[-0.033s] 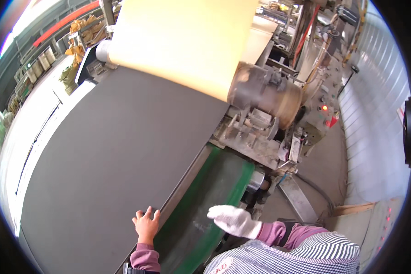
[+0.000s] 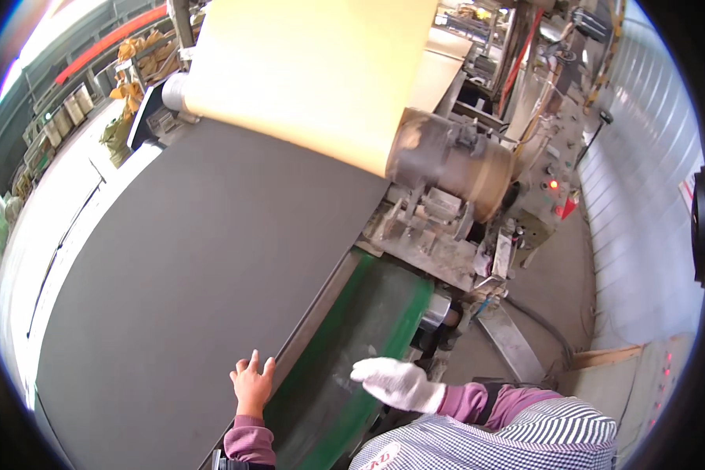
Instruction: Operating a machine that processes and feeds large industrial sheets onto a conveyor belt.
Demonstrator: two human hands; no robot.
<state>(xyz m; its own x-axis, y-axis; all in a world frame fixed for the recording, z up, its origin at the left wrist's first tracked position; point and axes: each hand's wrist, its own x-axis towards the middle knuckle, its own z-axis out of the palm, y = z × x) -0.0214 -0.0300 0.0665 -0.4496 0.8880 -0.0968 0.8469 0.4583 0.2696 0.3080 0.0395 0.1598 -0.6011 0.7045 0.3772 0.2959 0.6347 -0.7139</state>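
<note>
My bare left hand (image 2: 251, 386) rests near the right edge of a wide dark grey sheet (image 2: 204, 258), its fingers spread and holding nothing. My right hand (image 2: 395, 384), in a white knitted glove, hovers over a green-edged dark belt (image 2: 368, 313) to the right of the sheet. Its fingers are stretched out flat with nothing visible in them; the palm side is partly hidden. At its far end, the grey sheet meets a broad yellowish sheet (image 2: 305, 70) that curves round a roller.
A worn metal drum (image 2: 439, 157) on a bracket stands at the yellow sheet's right end. Beyond it is a control panel (image 2: 544, 188) with a lit red lamp. A corrugated wall (image 2: 642, 196) rises at the right. A metal beam (image 2: 511, 342) and a hose lie on the floor.
The view has shifted very slightly, and pale marks on the green-edged belt look different. Both hands keep nearly the same place and pose.
</note>
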